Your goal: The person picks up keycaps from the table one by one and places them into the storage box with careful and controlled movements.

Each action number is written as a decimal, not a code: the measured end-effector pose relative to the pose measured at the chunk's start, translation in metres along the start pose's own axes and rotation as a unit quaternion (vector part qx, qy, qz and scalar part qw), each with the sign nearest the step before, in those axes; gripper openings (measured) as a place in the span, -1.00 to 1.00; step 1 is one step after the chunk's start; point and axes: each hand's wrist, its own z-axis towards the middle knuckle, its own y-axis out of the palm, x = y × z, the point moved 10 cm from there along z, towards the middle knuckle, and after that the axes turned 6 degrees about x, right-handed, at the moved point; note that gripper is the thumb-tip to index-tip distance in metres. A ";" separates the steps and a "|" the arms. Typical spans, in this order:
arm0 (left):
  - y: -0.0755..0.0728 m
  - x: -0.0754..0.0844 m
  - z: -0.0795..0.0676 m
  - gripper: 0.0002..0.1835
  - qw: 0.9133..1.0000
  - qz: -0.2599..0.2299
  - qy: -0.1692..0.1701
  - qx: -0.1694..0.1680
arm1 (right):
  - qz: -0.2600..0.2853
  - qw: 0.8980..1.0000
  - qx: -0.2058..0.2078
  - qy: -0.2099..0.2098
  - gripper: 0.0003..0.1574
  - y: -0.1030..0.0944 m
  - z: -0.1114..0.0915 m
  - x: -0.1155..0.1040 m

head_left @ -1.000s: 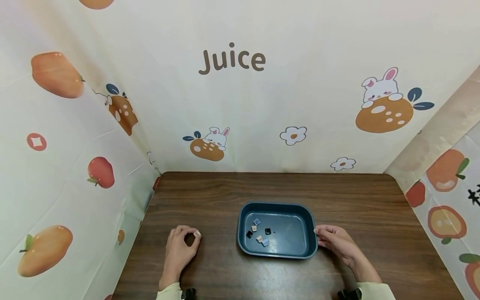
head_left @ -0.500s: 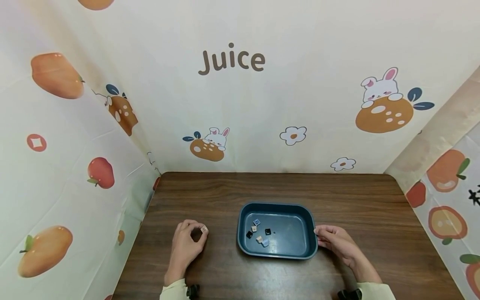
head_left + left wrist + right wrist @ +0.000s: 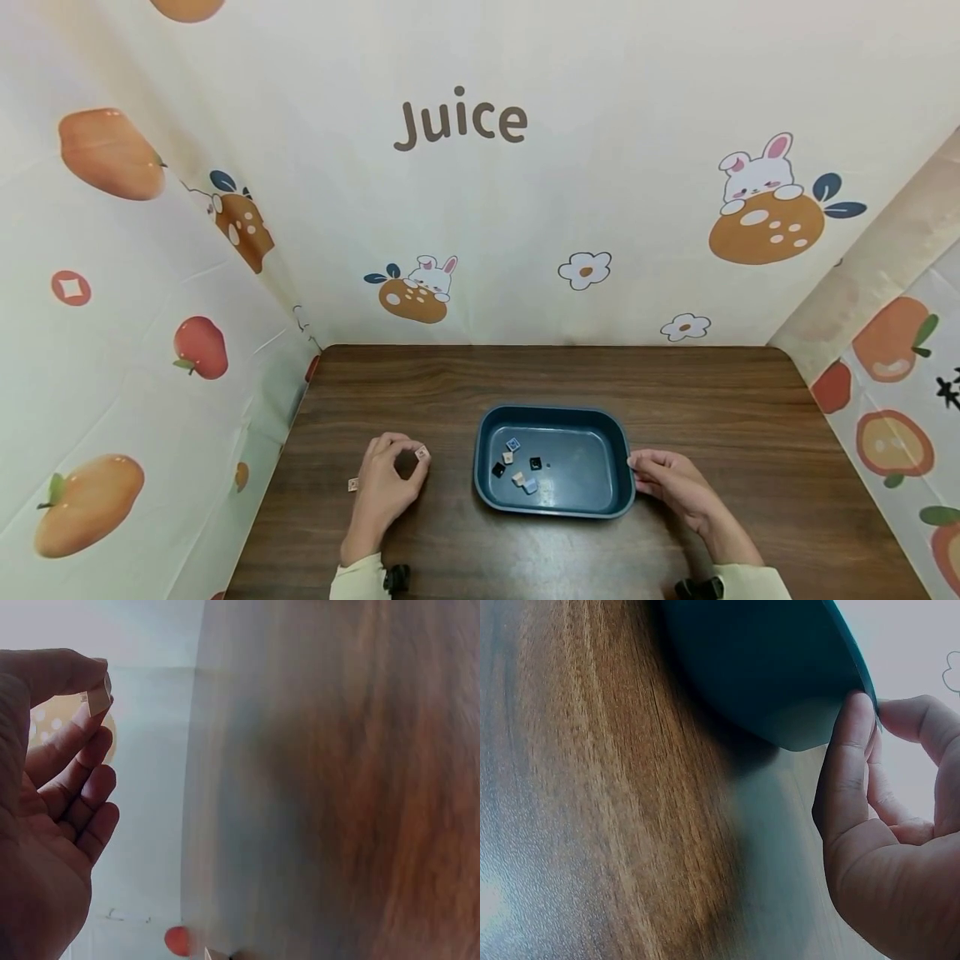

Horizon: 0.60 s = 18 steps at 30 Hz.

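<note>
In the head view my left hand (image 3: 385,487) pinches a small cream cube (image 3: 422,452) with a dark mark on its top, left of the tray. The left wrist view shows this cube (image 3: 98,699) between thumb and fingertip. A second cream cube (image 3: 352,484) lies on the table behind that hand's left side. My right hand (image 3: 677,485) pinches the right rim of the blue tray (image 3: 555,513). In the right wrist view its thumb and fingers (image 3: 853,727) grip the tray wall (image 3: 780,675). Several small cubes (image 3: 507,457), cream, black and pale blue, lie in the tray's left half.
The brown wood-grain table (image 3: 450,375) carries the tray near its middle. Cream curtains (image 3: 525,217) printed with fruit and rabbits stand behind the table and along both sides.
My left hand has moved right and slightly away, towards the tray, with the cube in its fingertips. The second cube now shows beside it. The right hand and tray stay put.
</note>
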 end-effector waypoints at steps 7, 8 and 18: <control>0.009 0.012 0.003 -0.94 0.999 -0.028 -0.007 -0.019 | 0.001 1.000 0.007 0.003 -0.66 -0.002 0.001 0.001; 0.010 0.013 0.004 -0.95 0.999 -0.031 -0.008 -0.020 | 0.000 1.000 0.004 0.001 -0.65 -0.001 0.001 0.001; 0.020 0.021 0.006 -0.93 0.999 -0.036 0.000 -0.026 | 0.007 1.000 0.006 0.007 -0.67 0.000 0.000 0.001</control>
